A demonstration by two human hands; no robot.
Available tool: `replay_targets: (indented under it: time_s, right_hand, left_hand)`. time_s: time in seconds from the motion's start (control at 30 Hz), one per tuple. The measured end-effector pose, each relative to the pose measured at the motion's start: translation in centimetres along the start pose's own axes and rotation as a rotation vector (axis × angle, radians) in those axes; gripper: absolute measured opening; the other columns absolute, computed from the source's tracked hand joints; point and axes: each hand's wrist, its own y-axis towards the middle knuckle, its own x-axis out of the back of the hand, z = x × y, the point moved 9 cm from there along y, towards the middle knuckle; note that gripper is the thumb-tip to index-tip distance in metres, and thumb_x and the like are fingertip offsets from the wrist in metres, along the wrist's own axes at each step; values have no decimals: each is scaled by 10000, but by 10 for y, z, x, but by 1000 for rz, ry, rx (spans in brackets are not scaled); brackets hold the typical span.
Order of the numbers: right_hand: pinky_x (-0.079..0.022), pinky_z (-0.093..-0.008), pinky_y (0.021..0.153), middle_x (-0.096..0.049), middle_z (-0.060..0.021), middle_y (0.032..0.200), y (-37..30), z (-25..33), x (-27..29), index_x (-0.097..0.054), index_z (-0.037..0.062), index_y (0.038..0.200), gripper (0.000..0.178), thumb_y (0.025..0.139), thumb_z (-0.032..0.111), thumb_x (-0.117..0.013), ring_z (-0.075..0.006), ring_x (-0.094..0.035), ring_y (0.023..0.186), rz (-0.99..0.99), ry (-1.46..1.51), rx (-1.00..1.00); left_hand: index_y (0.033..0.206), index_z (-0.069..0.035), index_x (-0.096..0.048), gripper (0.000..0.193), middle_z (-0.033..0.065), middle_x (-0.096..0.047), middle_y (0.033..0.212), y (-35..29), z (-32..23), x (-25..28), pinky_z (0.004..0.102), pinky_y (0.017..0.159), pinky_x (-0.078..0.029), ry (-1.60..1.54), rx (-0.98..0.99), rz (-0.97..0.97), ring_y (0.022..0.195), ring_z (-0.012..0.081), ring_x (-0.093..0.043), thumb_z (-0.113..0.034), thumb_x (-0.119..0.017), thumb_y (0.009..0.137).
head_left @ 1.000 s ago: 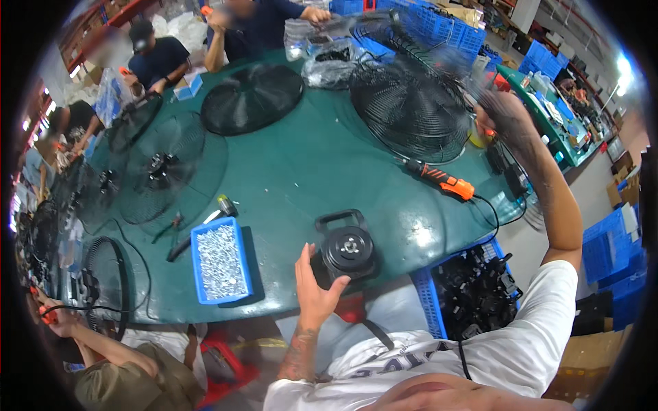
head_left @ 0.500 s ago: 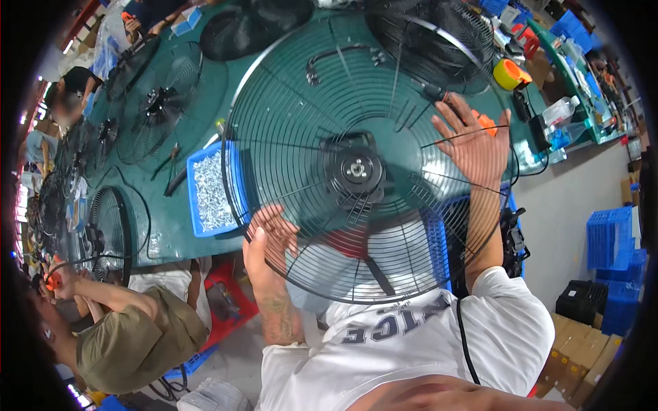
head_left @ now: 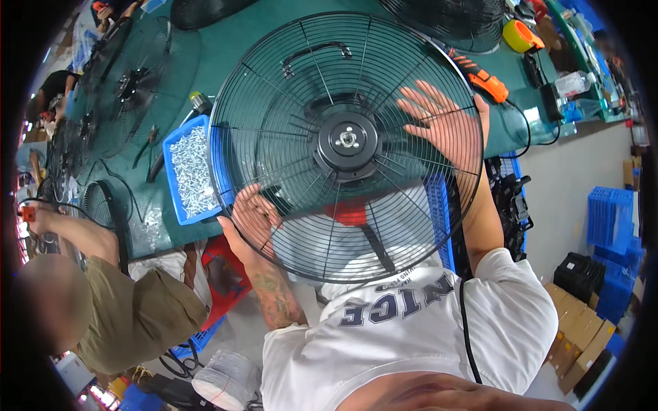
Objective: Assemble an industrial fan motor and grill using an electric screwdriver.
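A large round black wire fan guard spans the space over the table's near edge and my lap. At its middle sits a black round motor with a bright metal shaft. My left hand holds the rim at the lower left, fingers curled behind the wires and thumb outside. On the right, my right hand is on the rim too. Its long fingers stretch behind the wires, while the thumb stays outside. Through the wires shows a curved black bracket lying on the table.
A blue tray of silver screws stands close left of the guard, with pliers beyond. Right lies a corded orange power screwdriver, near a yellow-orange ring. Another person in an olive shirt works at left. Blue crates stand right.
The fan guard has levelled out and come nearer, held in both hands. More of the orange screwdriver shows at its right. The table has shifted up and leftward in view.
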Motion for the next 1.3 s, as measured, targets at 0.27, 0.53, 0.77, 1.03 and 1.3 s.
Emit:
replay_targets:
  time_s: [0.27,0.53,0.77,1.03,1.3]
  right_hand:
    - [-262,-740,1092,-77,-383,1595,-5,-4,22,-56,-103,1552,1032,911,641,-375,-548,-106,1486,-83,35,-17]
    - [-394,-574,1102,-273,-353,1549,-20,31,31,-203,-106,1527,912,975,597,-383,-481,-356,1411,-267,-354,14]
    - [-573,-375,842,-702,-151,1050,-95,152,118,-560,-52,1271,571,1009,455,-535,-240,-696,860,-681,-432,110]
    - [-633,-309,644,-756,-151,919,-98,226,160,-657,-93,1106,631,1000,517,-537,-201,-732,677,-851,-497,-56]
    - [-591,-235,563,-759,-114,924,-70,235,177,-682,-43,1063,612,943,553,-615,-157,-728,687,-962,-756,-217]
  left_hand:
    - [1358,137,-437,1166,141,-559,857,6,2,1,319,539,-503,2,2,10,665,209,-567,-896,-285,839]
    - [1354,114,-488,1196,125,-549,832,7,1,2,293,507,-504,-2,1,-37,650,197,-575,-926,-254,813]
    - [1341,108,-501,1152,122,-544,792,3,0,2,294,505,-494,-90,35,-106,633,193,-563,-899,-237,847]
    - [1313,115,-503,1094,151,-590,855,12,11,7,331,535,-488,-150,130,-67,645,208,-577,-859,-248,885]
    - [1376,110,-452,1128,202,-644,1000,-1,3,14,351,597,-525,-132,121,-20,767,255,-628,-880,-296,858]
